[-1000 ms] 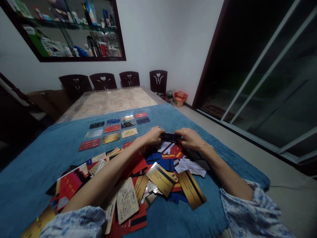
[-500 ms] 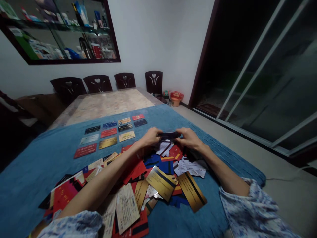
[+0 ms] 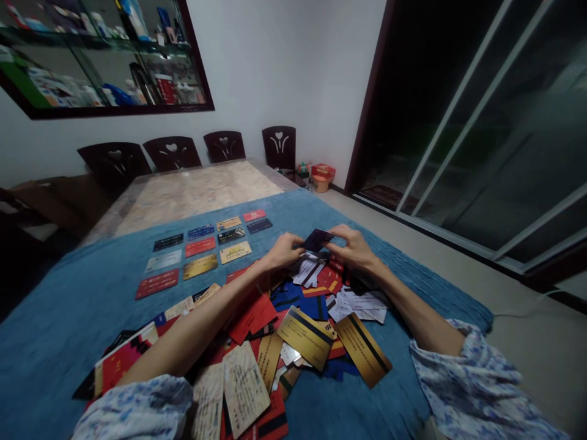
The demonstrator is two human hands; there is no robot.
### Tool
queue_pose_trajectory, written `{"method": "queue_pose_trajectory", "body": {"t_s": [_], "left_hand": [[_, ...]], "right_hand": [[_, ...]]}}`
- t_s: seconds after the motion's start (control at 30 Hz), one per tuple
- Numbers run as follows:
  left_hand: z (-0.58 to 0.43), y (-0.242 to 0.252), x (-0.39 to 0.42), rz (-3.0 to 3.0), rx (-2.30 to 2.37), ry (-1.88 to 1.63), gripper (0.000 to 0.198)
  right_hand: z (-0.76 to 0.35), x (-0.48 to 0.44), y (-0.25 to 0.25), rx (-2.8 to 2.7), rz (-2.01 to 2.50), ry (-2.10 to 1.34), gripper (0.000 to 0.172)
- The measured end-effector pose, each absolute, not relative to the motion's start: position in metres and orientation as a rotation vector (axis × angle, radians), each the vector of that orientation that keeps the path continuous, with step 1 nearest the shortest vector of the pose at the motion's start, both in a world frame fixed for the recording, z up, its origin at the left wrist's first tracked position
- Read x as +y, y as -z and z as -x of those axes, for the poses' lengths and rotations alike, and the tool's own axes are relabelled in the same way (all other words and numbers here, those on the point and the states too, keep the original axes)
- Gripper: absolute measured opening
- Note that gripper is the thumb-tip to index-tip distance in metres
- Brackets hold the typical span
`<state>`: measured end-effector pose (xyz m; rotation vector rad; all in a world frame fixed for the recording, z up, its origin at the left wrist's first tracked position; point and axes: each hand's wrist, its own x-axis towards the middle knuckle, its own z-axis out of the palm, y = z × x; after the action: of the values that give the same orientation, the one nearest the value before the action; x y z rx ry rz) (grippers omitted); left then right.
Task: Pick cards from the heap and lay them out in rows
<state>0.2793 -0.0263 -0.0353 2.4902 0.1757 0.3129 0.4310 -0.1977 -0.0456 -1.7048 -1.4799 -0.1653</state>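
A dark card (image 3: 318,239) is held above the far side of a loose pile. My left hand (image 3: 285,250) pinches its left corner, and my right hand (image 3: 351,247) grips its right side. Beneath my forearms the pile has gold cards (image 3: 306,338), red cards (image 3: 252,316), blue cards (image 3: 314,307), white cards (image 3: 360,304) and beige cards (image 3: 245,386). Left of my hands, several cards lie face up in spaced rows, among them a red card (image 3: 157,283), a gold card (image 3: 200,266) and a dark blue card (image 3: 259,225).
A blue cloth (image 3: 59,305) covers the near part of the table, with the marbled tabletop (image 3: 197,192) bare beyond it. Dark chairs (image 3: 279,148) stand along the far side. Glass doors (image 3: 481,153) are at the right, and a shelf niche (image 3: 114,111) at the upper left.
The dark card has turned from nearly edge-on to a tilt that shows its face, with both hands still on it. The whole view has shifted slightly.
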Motion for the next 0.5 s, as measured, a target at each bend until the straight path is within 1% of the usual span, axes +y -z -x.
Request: {"method": "queue_pose_trajectory", "body": {"t_s": [0.13,0.33,0.5], "left_hand": [[-0.273,0.028,-0.027,-2.507,0.226,-0.417,0.026],[-0.272,0.021,-0.029,-2.484,0.318,-0.615,0.03],[-0.275,0.022,-0.036,-2.56,0.225,-0.661,0.032]], "right_hand": [[-0.429,-0.198,0.046,-1.508,1.737,0.246,0.013],[-0.422,-0.194,0.046,-1.622,1.792,0.388,0.014],[-0.418,-0.186,0.05,-1.676,1.795,0.485,0.017]]}}
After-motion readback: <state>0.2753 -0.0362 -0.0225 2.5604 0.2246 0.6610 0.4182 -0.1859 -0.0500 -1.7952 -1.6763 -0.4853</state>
